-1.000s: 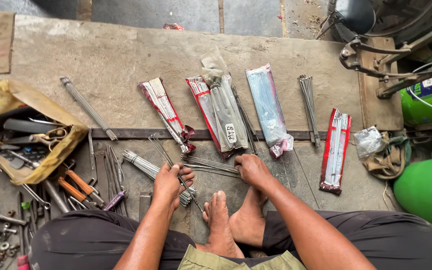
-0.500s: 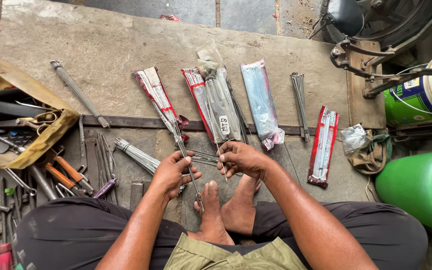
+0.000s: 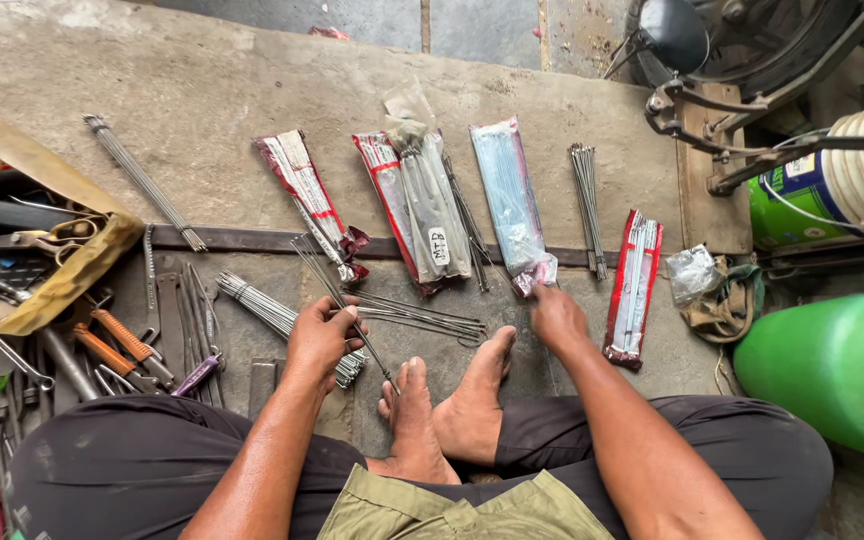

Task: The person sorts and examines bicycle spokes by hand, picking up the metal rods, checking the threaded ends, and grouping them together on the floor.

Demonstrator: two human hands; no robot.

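- I see a big green drum (image 3: pixel 837 370) at 4 o'clock, and a white and green bucket (image 3: pixel 832 185) above it at 2 o'clock.
- The concrete floor (image 3: pixel 212 90) holds everything, and my bare feet (image 3: pixel 442 400) sit in the middle at 6 o'clock.
- A yellow tool bag (image 3: pixel 47 250) lies open at 9 o'clock, with orange-handled tools (image 3: pixel 117 345) just under it.
- Long packets lie in a row at 12 o'clock: a red and white packet (image 3: pixel 307 195), a grey packet (image 3: pixel 430 205) and a blue packet (image 3: pixel 510 200).
- A red packet (image 3: pixel 634 285) lies at 3 o'clock, near my right hand.
- A loose bunch of thin wires (image 3: pixel 585 200) lies between the blue and red packets.
- My left hand (image 3: pixel 320 340) is at 7 o'clock. Its fingers are closed around a few thin metal spokes (image 3: pixel 337 295) that point up toward 11 o'clock.
- More spokes in a bundle (image 3: pixel 267 310) lie on the floor, touching that hand at 9 o'clock.
- My right hand (image 3: pixel 555 315) is at 5 o'clock. Its fingertips touch the bottom end of the blue packet, but I cannot tell if they pinch it.
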